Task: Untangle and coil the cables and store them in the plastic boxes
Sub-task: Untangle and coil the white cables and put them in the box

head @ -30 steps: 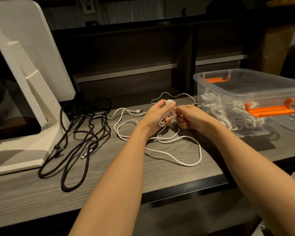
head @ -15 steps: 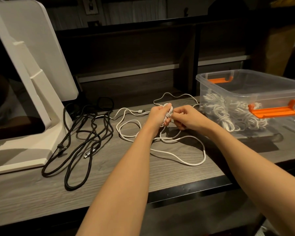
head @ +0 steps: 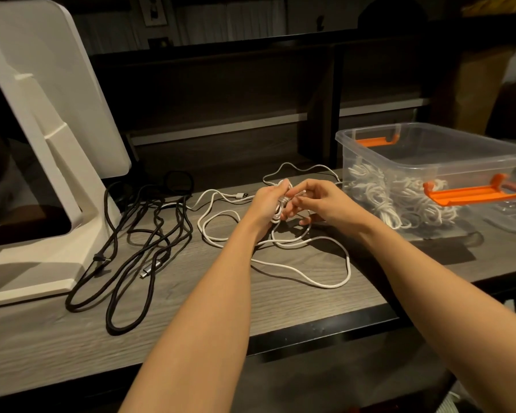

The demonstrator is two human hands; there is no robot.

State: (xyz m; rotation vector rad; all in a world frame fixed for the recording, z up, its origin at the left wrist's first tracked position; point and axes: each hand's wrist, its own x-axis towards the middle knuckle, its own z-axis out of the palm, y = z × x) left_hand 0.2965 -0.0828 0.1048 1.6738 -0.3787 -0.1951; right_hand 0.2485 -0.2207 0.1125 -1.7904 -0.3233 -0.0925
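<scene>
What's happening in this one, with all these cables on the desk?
A person is winding a white cable into a small coil. The left hand grips the bundle while the right hand pinches a strand beside it. Most of that cable lies loose on the desk. A black cable waits uncoiled to the left. The clear plastic box already holds coiled white cables.

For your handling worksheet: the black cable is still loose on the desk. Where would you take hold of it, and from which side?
Probably grip the black cable near its silver plug, coming from above. That end lies free on the desk, clear of the crossings, while the far loops crowd the white stand.
</scene>
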